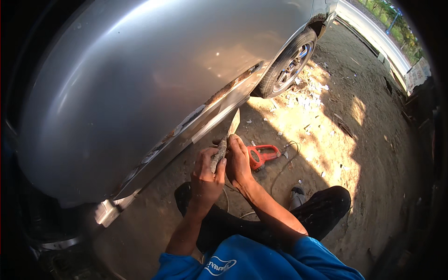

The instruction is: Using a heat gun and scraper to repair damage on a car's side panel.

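Both hands are on a scraper with a flat pale blade (234, 122) and a grimy, rough-looking handle (218, 156). My left hand (205, 170) is closed around the handle, its thumb along it. Higher up, where the blade meets the handle, my right hand (238, 161) pinches the tool, its fingers partly hidden. The blade points up and away, close to the lower edge of a silver car body (154, 79). Along that edge runs a rusty, flaking strip (228, 88). Whether the blade touches the car I cannot tell.
Just beyond my right hand, a red corded power tool (255, 156) lies on the dirt ground (373, 154), its cable looping toward my legs. The car's wheel (290, 65) stands farther ahead. Pale flakes (303, 100) litter the sunlit dirt. At lower left is a light metal piece (108, 212).
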### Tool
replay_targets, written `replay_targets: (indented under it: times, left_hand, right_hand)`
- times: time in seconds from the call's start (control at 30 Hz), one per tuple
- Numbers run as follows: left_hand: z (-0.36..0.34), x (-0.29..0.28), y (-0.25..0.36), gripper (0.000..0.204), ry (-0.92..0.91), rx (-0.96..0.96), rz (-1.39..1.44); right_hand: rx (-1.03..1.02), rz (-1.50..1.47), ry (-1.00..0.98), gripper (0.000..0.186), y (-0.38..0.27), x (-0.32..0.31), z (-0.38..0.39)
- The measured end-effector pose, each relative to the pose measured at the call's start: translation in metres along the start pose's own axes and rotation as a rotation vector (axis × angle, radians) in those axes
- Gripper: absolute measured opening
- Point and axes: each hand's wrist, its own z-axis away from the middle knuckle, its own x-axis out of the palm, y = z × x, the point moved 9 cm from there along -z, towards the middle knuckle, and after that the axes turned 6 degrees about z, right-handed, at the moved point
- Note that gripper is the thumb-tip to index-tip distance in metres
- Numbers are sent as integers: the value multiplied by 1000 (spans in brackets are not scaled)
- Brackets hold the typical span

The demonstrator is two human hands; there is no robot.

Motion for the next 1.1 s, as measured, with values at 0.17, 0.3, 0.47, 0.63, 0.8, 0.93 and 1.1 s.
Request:
replay_targets:
  times: [0.17, 0.3, 0.47, 0.63, 0.8, 0.93, 1.1]
  left_hand:
    - [-20, -20, 30, 35, -322, 214, -57]
    - [-85, -138, 104, 36, 92, 623, -385]
    - [-147, -231, 136, 39, 572, 846, -760]
    - [-174, -231, 134, 57, 645, 859, -894]
    - [-185, -220, 121, 57, 644, 776, -1110]
    - [-193, -225, 120, 58, 619, 769, -1207]
    - [-194, -222, 113, 58, 577, 737, -1320]
  right_hand:
    - [-121, 152, 194, 28, -21, 0, -11]
    - [-79, 403, 357, 53, -35, -14, -17]
    - [-207, 496, 294, 70, -21, 10, -17]
    - [-184, 250, 206, 62, 5, 24, -20]
    - [-133, 188, 246, 53, -2, 31, -13]
    - [-139, 159, 202, 53, -9, 26, -22]
    - [-59, 341, 132, 54, -5, 13, -8]
